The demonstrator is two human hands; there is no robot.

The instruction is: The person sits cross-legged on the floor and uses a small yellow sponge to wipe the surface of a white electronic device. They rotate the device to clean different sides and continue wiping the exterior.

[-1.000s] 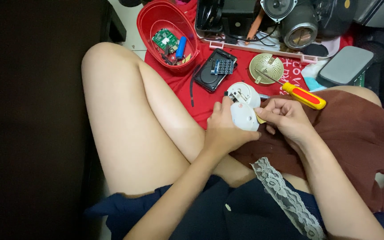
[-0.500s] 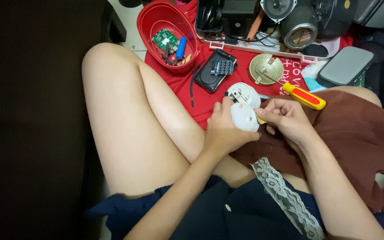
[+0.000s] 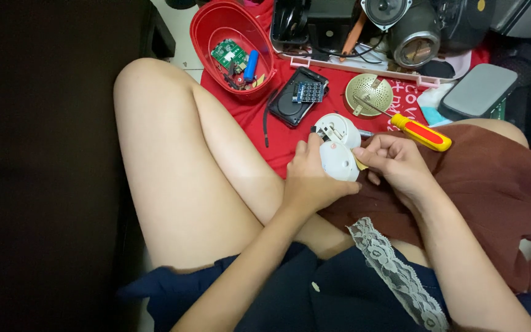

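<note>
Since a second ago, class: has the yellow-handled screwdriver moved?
No. The screwdriver lies in the same place beside the perforated metal disc on the red cloth.

A pale tiled floor [image 3: 182, 52] shows beyond a red cloth [image 3: 290, 138] spread on it, a tall dark piece of furniture [image 3: 38, 166] fills the whole left side, and soft indoor light falls evenly from above.

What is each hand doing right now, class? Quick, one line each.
Left hand: closed around the white round casing.
Right hand: fingertips pinching at the casing's edge; what they grip cannot be told.
</note>
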